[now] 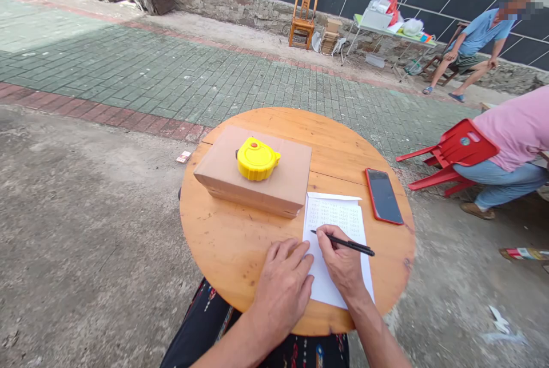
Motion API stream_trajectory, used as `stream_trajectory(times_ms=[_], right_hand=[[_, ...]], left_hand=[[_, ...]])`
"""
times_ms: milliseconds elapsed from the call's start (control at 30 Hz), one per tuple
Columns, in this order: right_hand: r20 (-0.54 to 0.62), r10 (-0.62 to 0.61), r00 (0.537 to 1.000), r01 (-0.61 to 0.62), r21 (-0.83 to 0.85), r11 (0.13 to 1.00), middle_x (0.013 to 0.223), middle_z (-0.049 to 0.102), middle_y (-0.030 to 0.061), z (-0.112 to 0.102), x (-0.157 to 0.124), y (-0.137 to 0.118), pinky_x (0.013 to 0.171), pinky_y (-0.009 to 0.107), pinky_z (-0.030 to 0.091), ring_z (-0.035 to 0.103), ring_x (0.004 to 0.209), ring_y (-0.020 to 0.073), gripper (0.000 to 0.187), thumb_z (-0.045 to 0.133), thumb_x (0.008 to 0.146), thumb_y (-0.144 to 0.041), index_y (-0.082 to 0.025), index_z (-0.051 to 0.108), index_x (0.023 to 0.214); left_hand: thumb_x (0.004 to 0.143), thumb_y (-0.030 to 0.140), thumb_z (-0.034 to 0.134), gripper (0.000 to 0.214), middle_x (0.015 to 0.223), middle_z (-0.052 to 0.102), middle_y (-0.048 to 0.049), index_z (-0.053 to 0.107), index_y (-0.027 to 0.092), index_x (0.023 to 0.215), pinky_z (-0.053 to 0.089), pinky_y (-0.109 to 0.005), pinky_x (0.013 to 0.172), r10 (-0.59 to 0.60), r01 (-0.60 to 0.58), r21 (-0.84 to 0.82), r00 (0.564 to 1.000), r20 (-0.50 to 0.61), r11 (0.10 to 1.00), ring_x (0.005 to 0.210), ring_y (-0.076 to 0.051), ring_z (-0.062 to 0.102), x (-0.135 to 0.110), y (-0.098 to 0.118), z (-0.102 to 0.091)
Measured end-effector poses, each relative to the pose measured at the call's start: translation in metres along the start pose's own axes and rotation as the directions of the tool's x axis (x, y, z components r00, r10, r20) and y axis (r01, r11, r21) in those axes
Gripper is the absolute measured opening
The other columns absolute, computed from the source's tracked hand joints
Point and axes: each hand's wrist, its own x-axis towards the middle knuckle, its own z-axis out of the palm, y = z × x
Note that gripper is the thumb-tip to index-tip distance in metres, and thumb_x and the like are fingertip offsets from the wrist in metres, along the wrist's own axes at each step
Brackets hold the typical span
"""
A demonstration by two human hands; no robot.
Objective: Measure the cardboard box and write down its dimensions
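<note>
My right hand (341, 265) grips a black pen (345, 244), its tip touching a white sheet of paper (337, 216) with faint printed rows. My left hand (283, 285) lies flat with fingers spread, pressing the paper's left edge onto the round wooden table (223, 242). Farther back on the table rests a flat cardboard box (283, 182) with a yellow tape measure (256, 158) on top. A phone in a red case (383, 195) lies to the right of the paper.
A person in a pink shirt (514, 133) sits on a red plastic chair (450, 153) at right. Farther back another person in blue (476, 42) sits near a folding table (386, 30) and a wooden chair (304, 13). Paved ground surrounds the table.
</note>
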Motion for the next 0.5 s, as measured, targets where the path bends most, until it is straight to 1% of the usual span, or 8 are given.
stream_trajectory(times_ms=[233, 433, 500], right_hand=[[0.005, -0.001, 1.000, 0.001, -0.024, 1.000, 0.067, 0.060, -0.0022, -0.0017, -0.0008, -0.0008, 0.058, 0.025, 0.042, 0.053, 0.059, 0.0129, 0.020, 0.053, 0.090, -0.032, -0.020, 0.063, 0.078], [0.032, -0.025, 0.999, 0.026, -0.017, 1.000, 0.067, 0.060, -0.0026, -0.0018, -0.0006, -0.0022, 0.059, 0.024, 0.043, 0.053, 0.059, 0.0126, 0.019, 0.053, 0.090, -0.031, -0.021, 0.062, 0.077], [0.022, -0.020, 1.000, 0.021, -0.016, 1.000, 0.066, 0.060, -0.0025, -0.0018, -0.0006, -0.0022, 0.058, 0.024, 0.043, 0.053, 0.058, 0.0127, 0.019, 0.053, 0.090, -0.031, -0.021, 0.063, 0.078]], left_hand=[[0.086, 0.016, 0.056, 0.027, 0.134, 0.059, -0.0011, 0.061, 0.021, 0.112, 0.037, -0.048, 0.105, -0.008, 0.008, -0.007, 1.000, 0.004, 1.000, 0.122, -0.027, 0.046, 0.0003, -0.0002, 0.0011], [0.087, 0.017, 0.056, 0.026, 0.134, 0.059, -0.0010, 0.060, 0.021, 0.112, 0.037, -0.048, 0.105, -0.003, 0.003, -0.011, 1.000, 0.001, 1.000, 0.122, -0.027, 0.046, 0.0000, 0.0003, 0.0006], [0.087, 0.017, 0.056, 0.026, 0.134, 0.059, -0.0010, 0.061, 0.021, 0.112, 0.037, -0.048, 0.105, -0.004, 0.004, -0.012, 1.000, -0.004, 1.000, 0.122, -0.027, 0.046, -0.0001, 0.0002, 0.0006]])
